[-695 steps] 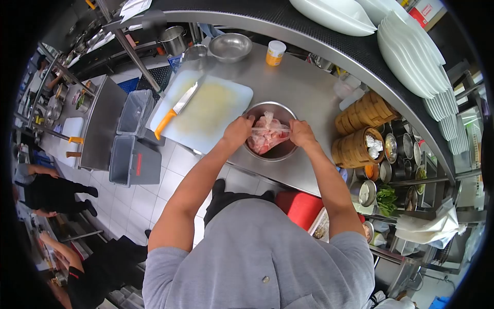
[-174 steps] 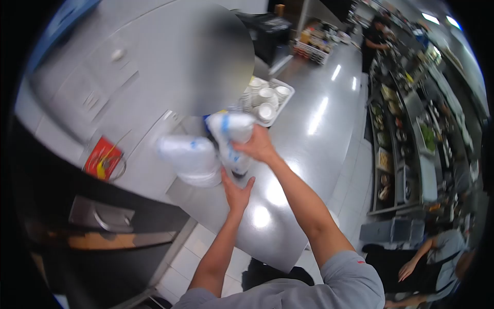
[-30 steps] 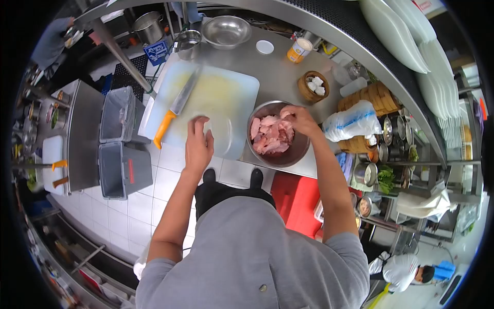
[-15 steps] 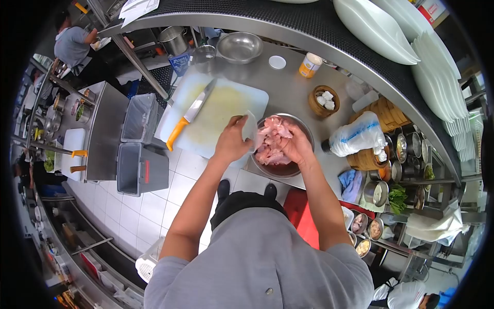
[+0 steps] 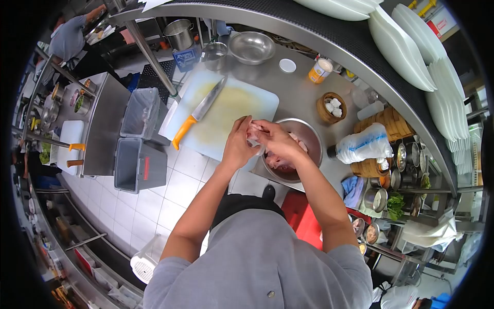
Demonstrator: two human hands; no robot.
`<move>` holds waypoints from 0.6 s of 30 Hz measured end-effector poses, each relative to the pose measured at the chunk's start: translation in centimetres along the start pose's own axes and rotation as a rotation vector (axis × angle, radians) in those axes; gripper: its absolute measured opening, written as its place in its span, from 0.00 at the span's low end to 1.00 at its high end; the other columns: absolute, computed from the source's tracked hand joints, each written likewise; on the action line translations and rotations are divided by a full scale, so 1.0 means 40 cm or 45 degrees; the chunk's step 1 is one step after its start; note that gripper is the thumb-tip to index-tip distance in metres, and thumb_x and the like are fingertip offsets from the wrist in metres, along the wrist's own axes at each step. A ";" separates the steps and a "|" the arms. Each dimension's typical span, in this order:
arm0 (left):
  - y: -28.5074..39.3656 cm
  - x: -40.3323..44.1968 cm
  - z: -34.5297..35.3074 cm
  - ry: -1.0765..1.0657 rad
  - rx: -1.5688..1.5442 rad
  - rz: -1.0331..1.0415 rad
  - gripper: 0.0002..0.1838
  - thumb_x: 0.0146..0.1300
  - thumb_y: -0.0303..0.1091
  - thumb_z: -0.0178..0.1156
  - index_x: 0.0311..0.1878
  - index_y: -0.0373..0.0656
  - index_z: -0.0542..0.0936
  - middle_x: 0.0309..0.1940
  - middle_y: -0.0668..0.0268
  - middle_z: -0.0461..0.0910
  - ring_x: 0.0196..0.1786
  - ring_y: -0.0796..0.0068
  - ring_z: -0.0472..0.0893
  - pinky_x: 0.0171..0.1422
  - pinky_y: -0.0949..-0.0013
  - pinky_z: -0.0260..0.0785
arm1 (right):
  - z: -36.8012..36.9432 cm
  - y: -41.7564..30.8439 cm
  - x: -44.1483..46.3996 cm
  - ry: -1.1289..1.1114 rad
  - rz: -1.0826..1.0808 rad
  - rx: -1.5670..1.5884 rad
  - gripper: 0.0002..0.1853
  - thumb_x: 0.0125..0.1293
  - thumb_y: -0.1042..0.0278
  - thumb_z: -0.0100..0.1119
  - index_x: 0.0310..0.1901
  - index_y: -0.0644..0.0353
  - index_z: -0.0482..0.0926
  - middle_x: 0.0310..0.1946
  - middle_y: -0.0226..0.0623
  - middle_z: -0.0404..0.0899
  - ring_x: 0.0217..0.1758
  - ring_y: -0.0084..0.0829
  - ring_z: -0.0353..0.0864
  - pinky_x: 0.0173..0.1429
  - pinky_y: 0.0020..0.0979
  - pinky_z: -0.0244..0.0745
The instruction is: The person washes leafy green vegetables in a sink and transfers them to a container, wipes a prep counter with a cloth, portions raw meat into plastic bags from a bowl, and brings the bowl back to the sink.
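Observation:
My left hand (image 5: pixel 237 147) is closed round a small translucent plastic container (image 5: pixel 259 150), at the left rim of a steel bowl (image 5: pixel 318 140). Pieces of raw pink meat (image 5: pixel 252 132) show at the container's mouth. My right hand (image 5: pixel 279 140) reaches across from the bowl side with its fingers on that meat, pressed against the container. More raw meat (image 5: pixel 279 164) lies in the bowl, partly hidden under my right hand and wrist. Left of the hands, a knife with a yellow handle (image 5: pixel 183 132) rests on a white cutting board (image 5: pixel 234 100).
Behind the bowl stand a bamboo steamer (image 5: pixel 332 108) with white dumplings, an orange-labelled can (image 5: pixel 320 71), a white lid (image 5: pixel 287 65) and an empty steel bowl (image 5: pixel 251 48). A bagged stack (image 5: pixel 363 144) is at the right. Grey bins (image 5: pixel 140 165) stand left; a shelf edge (image 5: pixel 329 51) hangs overhead.
My right hand has lifted meat out of the bowl and brought it left to the container in my left hand. The whole view has shifted slightly.

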State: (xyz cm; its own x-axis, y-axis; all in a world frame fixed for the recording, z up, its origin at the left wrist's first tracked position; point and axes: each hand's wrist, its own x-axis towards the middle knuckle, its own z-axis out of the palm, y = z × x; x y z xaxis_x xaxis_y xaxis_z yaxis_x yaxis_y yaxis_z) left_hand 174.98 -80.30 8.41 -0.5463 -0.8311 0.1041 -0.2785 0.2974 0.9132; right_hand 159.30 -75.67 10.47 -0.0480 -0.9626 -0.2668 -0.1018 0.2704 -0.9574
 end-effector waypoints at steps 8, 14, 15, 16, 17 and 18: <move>-0.022 0.014 -0.013 0.086 0.166 0.088 0.47 0.41 0.24 0.74 0.70 0.35 0.68 0.66 0.51 0.70 0.44 0.58 0.82 0.45 0.65 0.77 | -0.043 -0.058 -0.044 0.486 -0.273 -0.841 0.14 0.67 0.72 0.57 0.53 0.60 0.82 0.40 0.52 0.85 0.40 0.49 0.86 0.52 0.39 0.80; -0.042 -0.017 -0.032 0.013 0.094 0.043 0.51 0.42 0.24 0.75 0.74 0.38 0.65 0.69 0.54 0.68 0.32 0.67 0.79 0.38 0.68 0.75 | -0.222 0.285 -0.019 0.283 -0.161 -1.202 0.20 0.63 0.67 0.61 0.58 0.53 0.79 0.51 0.45 0.82 0.53 0.49 0.81 0.61 0.44 0.75; -0.045 -0.022 -0.020 0.010 0.092 0.042 0.51 0.42 0.24 0.75 0.74 0.38 0.65 0.69 0.54 0.68 0.32 0.67 0.79 0.38 0.68 0.75 | -0.209 0.277 -0.021 0.112 -0.277 -1.301 0.23 0.63 0.65 0.63 0.60 0.51 0.77 0.54 0.45 0.80 0.57 0.50 0.79 0.64 0.45 0.73; -0.054 -0.028 -0.004 0.026 0.093 0.085 0.51 0.42 0.25 0.76 0.74 0.38 0.64 0.69 0.54 0.67 0.30 0.69 0.78 0.37 0.68 0.74 | -0.202 0.263 -0.019 0.080 -0.032 -1.347 0.25 0.62 0.62 0.64 0.61 0.50 0.73 0.57 0.46 0.76 0.62 0.54 0.73 0.67 0.47 0.69; -0.058 -0.032 0.006 0.043 0.097 0.130 0.51 0.42 0.25 0.76 0.74 0.38 0.64 0.69 0.54 0.67 0.28 0.71 0.77 0.35 0.69 0.74 | -0.206 0.248 -0.015 0.079 -0.033 -1.345 0.25 0.62 0.62 0.64 0.61 0.50 0.73 0.57 0.46 0.76 0.62 0.54 0.73 0.67 0.47 0.69; -0.053 -0.035 0.014 0.044 0.106 0.130 0.51 0.42 0.25 0.76 0.74 0.38 0.64 0.69 0.54 0.67 0.28 0.71 0.77 0.35 0.69 0.74 | -0.214 0.238 0.001 -0.001 0.013 -1.367 0.24 0.62 0.62 0.64 0.59 0.51 0.74 0.56 0.47 0.76 0.62 0.54 0.74 0.66 0.48 0.69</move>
State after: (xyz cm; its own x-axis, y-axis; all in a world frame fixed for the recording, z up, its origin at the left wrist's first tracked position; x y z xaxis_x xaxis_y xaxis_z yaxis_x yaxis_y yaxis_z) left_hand 175.89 -79.49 6.11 -0.5479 -0.8099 0.2093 -0.2882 0.4176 0.8617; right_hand 149.84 -72.99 2.30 -0.0530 -0.9600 -0.2749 -0.9216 0.1530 -0.3567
